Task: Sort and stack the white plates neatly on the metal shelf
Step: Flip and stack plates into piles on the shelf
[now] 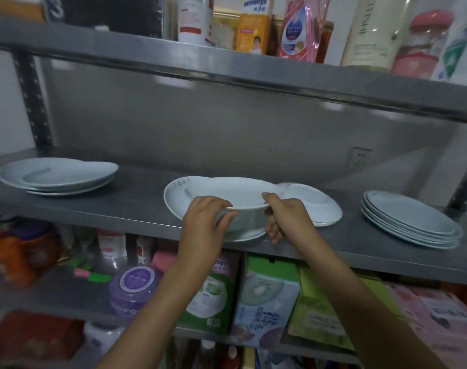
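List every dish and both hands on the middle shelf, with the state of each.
Bowl: held by both hands over a plate.
Plate under bowl: flat on shelf.
Left stack: uneven.
Right stack: fanned, several plates.
Dish behind: tilted on another.
Left hand: grip on bowl rim.
Right hand: grip on bowl rim.

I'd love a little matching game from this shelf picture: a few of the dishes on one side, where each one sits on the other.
Things:
1. deep dish
2. tall plate stack
3. short plate stack
4. tilted plate

Places:
A. left end of the metal shelf
B. right end of the shelf
C. gripped by the left hand and right hand
D. just right of the hands

Pairs: 1-C, 2-B, 3-A, 4-D
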Tool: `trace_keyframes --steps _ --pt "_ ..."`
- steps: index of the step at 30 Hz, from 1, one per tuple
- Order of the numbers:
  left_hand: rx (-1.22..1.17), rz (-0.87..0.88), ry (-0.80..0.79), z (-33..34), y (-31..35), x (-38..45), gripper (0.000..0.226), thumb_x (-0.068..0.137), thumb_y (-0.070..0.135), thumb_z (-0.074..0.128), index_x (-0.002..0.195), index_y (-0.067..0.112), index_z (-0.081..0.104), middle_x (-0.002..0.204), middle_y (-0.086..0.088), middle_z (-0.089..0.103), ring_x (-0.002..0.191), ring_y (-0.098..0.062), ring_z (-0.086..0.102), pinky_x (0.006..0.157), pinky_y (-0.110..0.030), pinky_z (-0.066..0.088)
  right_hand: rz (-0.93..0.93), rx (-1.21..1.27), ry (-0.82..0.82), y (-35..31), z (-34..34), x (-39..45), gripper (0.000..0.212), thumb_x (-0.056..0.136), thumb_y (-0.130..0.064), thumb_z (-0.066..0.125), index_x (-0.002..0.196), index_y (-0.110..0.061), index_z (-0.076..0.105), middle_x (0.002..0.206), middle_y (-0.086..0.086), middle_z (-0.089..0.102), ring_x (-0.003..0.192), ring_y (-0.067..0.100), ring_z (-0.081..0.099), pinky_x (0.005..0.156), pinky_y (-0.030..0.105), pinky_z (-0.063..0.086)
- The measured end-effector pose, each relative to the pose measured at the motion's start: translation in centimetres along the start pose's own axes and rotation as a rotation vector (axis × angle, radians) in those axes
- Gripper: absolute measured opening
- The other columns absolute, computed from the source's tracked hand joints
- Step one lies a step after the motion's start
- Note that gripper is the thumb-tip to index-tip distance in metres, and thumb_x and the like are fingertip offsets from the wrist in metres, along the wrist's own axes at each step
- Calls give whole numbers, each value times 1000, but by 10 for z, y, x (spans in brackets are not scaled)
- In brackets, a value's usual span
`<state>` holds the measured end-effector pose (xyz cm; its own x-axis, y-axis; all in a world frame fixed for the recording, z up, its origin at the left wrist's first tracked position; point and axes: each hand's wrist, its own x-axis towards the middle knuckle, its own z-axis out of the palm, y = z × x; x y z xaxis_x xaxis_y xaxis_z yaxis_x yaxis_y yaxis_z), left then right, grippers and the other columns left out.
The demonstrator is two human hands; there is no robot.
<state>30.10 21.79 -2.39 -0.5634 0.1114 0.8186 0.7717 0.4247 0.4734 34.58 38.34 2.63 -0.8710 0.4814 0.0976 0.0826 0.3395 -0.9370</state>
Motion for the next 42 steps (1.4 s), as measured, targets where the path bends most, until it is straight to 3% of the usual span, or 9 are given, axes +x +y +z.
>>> trace_keyframes --steps 5,8,16,19,23,30,35,38,42 --pt "29 -7 -40 -7 -10 -8 8 79 12 77 83 10 71 84 -1 67 85 -20 59 79 -19 37 5 -123 -48 12 5 -1 58 90 -52 48 67 0 60 46 14 57 37 24 50 40 25 44" --pt "57 20 -87 -9 -15 -13 10 76 9 79 82 9 71 84 -1 66 86 -20 58 78 -22 40 -25 -346 88 21 2 1 67 92 -63 33 56 -9 51 52 6 56 51 21 54 54 30 42" --pt "72 11 -134 -8 -16 -24 11 79 14 77 86 9 70 89 -2 67 103 -21 59 89 -24 43 -76 -371 252 38 -13 -2 60 96 -53 32 56 -11 46 62 4 54 61 19 51 64 34 39" --pt "147 4 -169 -9 -12 -27 10 81 15 76 87 9 70 91 -4 71 118 -27 58 100 -42 42 -88 -332 288 43 -17 -3 58 96 -51 34 56 -11 46 62 5 55 62 20 52 64 34 39" --pt "334 1 -220 -12 -7 -30 9 79 24 76 83 19 71 90 7 72 123 -21 56 112 -63 13 -119 -290 330 46 -24 -2 56 96 -49 36 54 -13 45 61 4 55 62 24 53 62 32 39" --pt "328 10 -243 -9 2 -27 25 77 40 66 88 19 72 93 7 72 121 -19 56 117 -56 3 -112 -209 391 53 -29 10 56 90 -50 39 65 -4 60 68 9 65 70 30 61 77 38 51" --pt "214 105 -251 9 19 -15 36 83 44 50 94 16 70 98 6 71 121 -18 55 119 -49 11 -207 -254 444 55 -38 16 53 92 -42 42 70 4 56 68 17 62 66 33 58 68 37 49" --pt "116 138 -267 27 34 -7 27 85 35 53 95 14 68 102 3 69 120 -19 53 119 -39 12 -271 -380 500 59 -48 18 42 92 -36 47 66 -3 49 59 7 54 58 24 48 56 33 38" --pt "27 155 -296 54 55 0 22 88 26 53 99 12 66 104 -1 66 118 -20 52 115 -37 27 -304 -538 539 65 -65 33 21 89 -34 54 78 -18 62 75 -2 63 70 18 56 56 26 35"
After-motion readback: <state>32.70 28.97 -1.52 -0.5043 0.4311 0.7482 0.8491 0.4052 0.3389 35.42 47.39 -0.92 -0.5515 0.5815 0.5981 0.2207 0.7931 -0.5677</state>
